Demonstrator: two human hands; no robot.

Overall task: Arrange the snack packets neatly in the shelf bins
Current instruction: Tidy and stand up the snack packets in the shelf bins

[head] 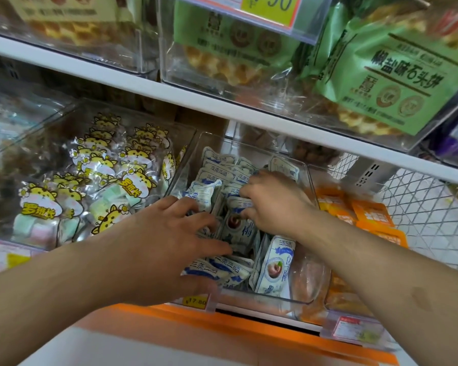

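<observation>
- The blue-and-white snack packets lay jumbled in the clear middle bin on the lower shelf.
- The left hand pressed on the front packets, its fingers spread and released.
- The right hand reached deeper, fingers curled, grasping one packet.
- Yellow cat-print packets filled the bin to the left.

Retail shop, snack aisle. White shelves in tiers, each carrying clear plastic bins of packaged goods: green biscuit bags, cat-print sweets, white-and-blue packets, orange packs. Price tags clipped to bin fronts; a yellow price card hangs above. Orange shelf edge below. White wire mesh at right.
</observation>
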